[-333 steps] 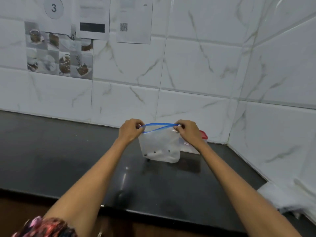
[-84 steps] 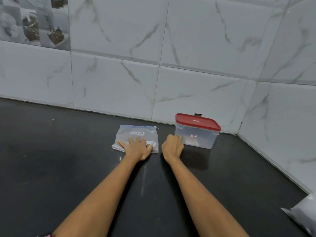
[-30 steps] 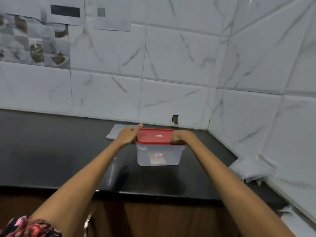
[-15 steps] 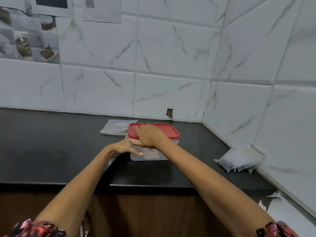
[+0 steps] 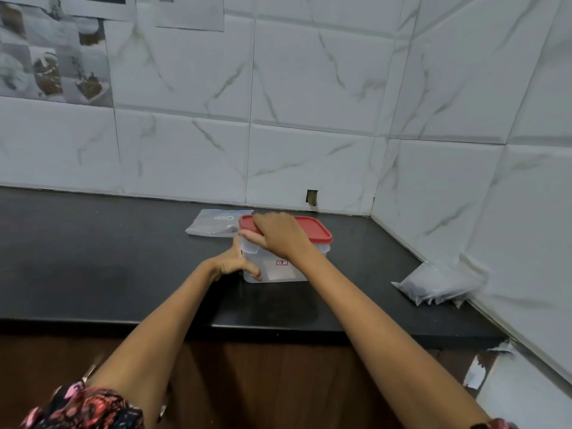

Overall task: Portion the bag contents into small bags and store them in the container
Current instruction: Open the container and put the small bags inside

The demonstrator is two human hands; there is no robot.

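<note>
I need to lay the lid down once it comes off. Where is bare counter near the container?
Bare black counter lies left of the left hand, and between the clear red-lidded container and the small filled bags at the right wall. Crowded behind-left: the flat zip bag lies there.

The right hand (image 5: 278, 236) lies over the left end of the red lid (image 5: 312, 232), so the lid's near-left corner and the hand's fingertips beyond it are hidden. Under that hand, the container (image 5: 288, 269) shows only cloudy walls; its contents cannot be told, and its small label is too small to read. The left hand (image 5: 233, 263) hides the container's left side, and how its fingers lie there is unclear. Behind both hands, the flat bag (image 5: 213, 224) is partly covered by the lid, its print too blurred to read. Far right of the hands, the small bags (image 5: 433, 286) blur together; their number cannot be told.
</note>
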